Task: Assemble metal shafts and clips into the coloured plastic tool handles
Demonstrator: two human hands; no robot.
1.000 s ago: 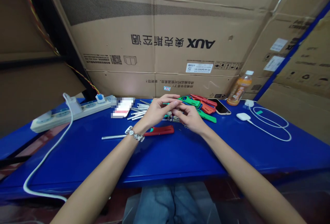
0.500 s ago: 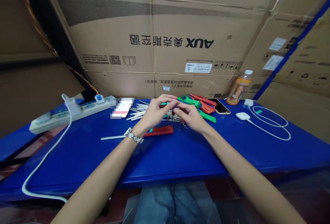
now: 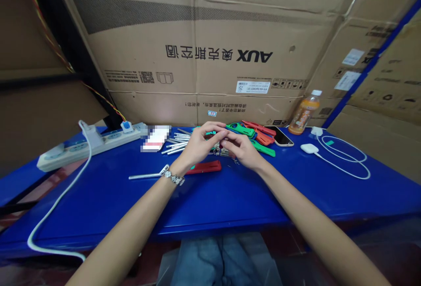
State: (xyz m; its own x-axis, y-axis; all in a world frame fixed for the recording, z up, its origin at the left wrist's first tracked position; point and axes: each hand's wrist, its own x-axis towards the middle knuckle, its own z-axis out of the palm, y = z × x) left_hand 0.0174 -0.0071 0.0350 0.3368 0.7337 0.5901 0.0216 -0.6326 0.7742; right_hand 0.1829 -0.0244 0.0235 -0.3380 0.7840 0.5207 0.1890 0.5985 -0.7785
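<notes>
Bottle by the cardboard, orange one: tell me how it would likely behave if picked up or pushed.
The bottle is probably fairly heavy for its size, since its orange colour reaches nearly to the neck. Standing taller than it is wide, it might tip if pushed near the white cap. Its rounded sides suggest it could roll once down.

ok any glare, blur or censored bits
Head view: faint glare low on the cardboard; a pixelated patch left of the metal rods; also head view: blur at the right end of the blue table, small parts by the right hand too fine to make out.
</notes>
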